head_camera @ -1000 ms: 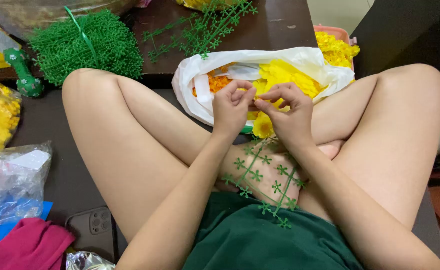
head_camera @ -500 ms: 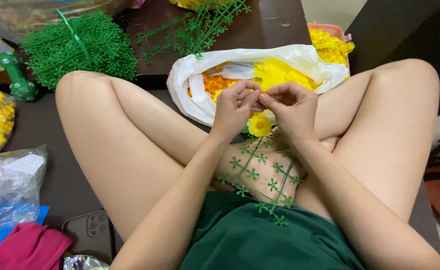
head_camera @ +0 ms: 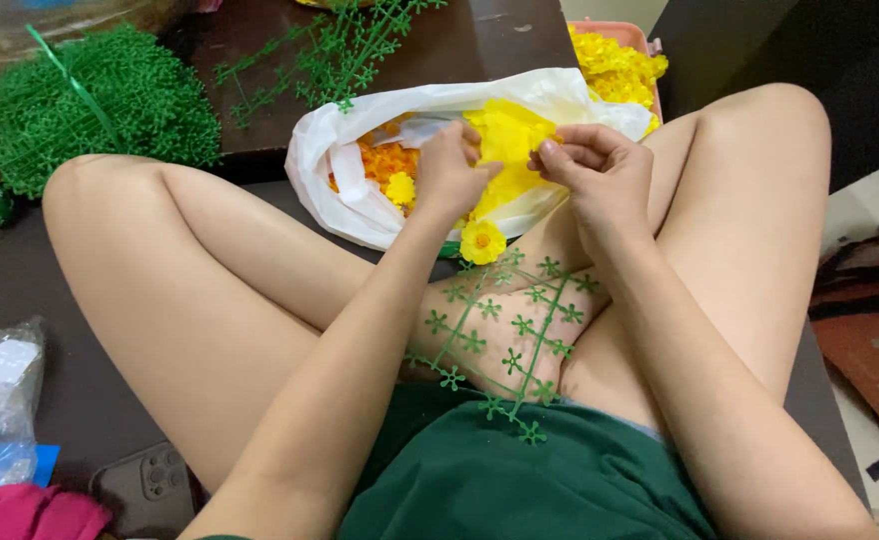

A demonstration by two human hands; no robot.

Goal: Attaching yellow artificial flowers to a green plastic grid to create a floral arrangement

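**Hands among yellow petals on a dark floor**

A dark floor lies under the seated person's crossed legs. Both hands meet over an open white plastic bag of yellow and orange flower pieces. The left hand and right hand have their fingers curled together, pinching yellow petals between them. A finished yellow flower sits on a green plastic stem frame lying across the lap. A bundle of green frames rests far left.

A single head-worn camera looks steeply down and slightly forward, close over the lap, probably tilted a little leftward.
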